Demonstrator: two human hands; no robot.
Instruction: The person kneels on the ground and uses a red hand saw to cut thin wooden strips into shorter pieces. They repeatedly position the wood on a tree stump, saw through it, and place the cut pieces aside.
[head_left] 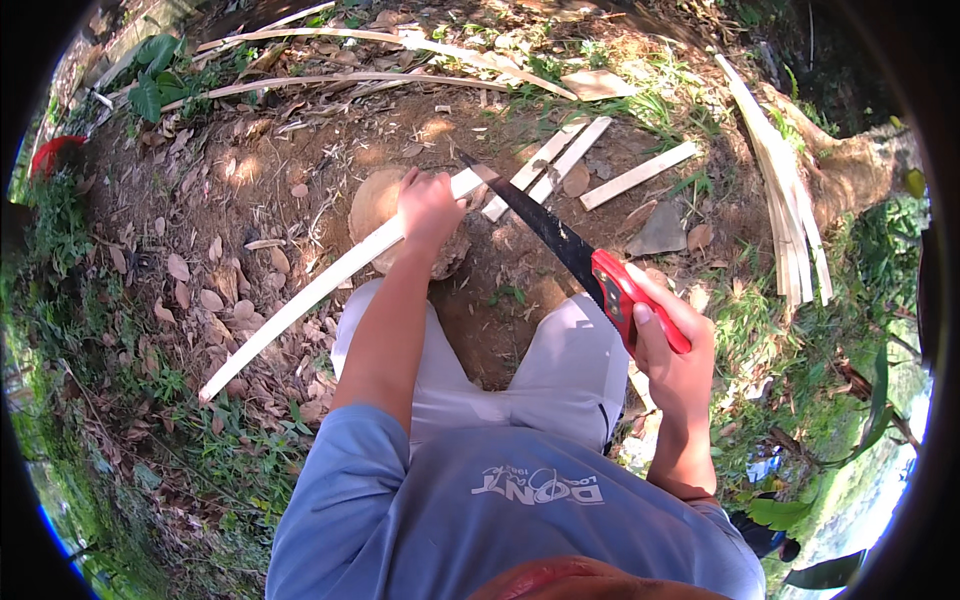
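My left hand (430, 208) is closed around a long pale wooden strip (310, 292), pressing it down on a round stump (374, 205). The strip slants from the lower left up to the right, and its short far end sticks out past my fist. In my right hand (678, 350) is a hand saw (548, 228) with a red handle and a dark curved blade, gripped by the handle. Near its tip the blade meets the strip's far end; whether the teeth sit in a cut cannot be made out.
Several short pale wood pieces (640, 176) lie on the soil beyond the saw. Long strips are bundled (785, 190) at the right, and others (380, 76) stretch across the far side. A flat grey stone (660, 230) lies right of the blade. Dry leaves (212, 300) cover the left ground.
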